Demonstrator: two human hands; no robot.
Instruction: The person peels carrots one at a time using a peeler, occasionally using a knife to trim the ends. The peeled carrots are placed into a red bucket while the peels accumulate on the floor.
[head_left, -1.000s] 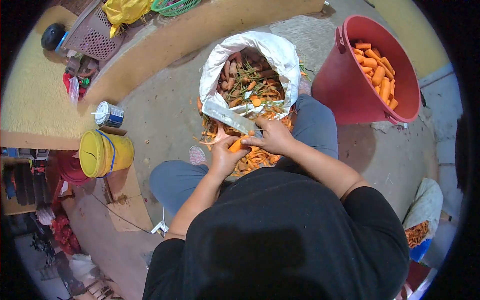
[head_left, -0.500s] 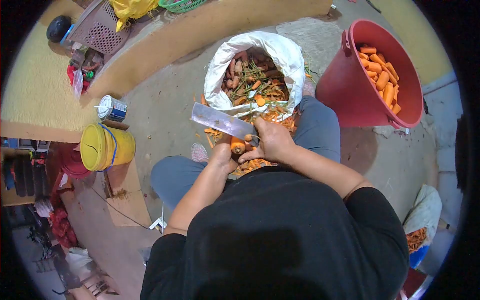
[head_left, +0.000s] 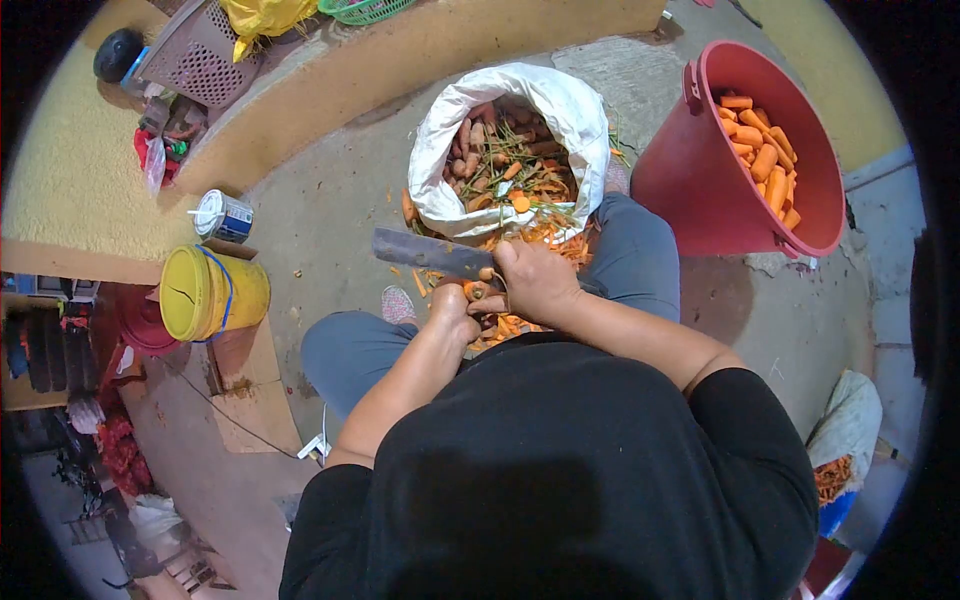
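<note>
My right hand [head_left: 540, 283] is closed round the handle of a broad-bladed cleaver [head_left: 432, 252], whose blade points left above my lap. My left hand [head_left: 450, 314] grips a carrot [head_left: 475, 290], mostly hidden by my fingers, with its orange end showing just beneath the blade. The fingers of both hands meet around this end. Beyond them stands an open white sack [head_left: 432, 190] of unpeeled carrots, green stalks and peelings. More orange peelings [head_left: 510, 328] lie below and around my hands.
A red bucket [head_left: 660, 170] of peeled carrots stands to the right of my knee. On the left are a yellow bucket [head_left: 250, 290], a blue-and-white tin [head_left: 232, 218] and cardboard [head_left: 255, 412]. A low wall [head_left: 400, 70] curves behind the sack. Another sack [head_left: 848, 420] sits far right.
The cleaver has moved slightly left and down and its blade has turned, now looking darker. My left fingers cover more of the carrot.
</note>
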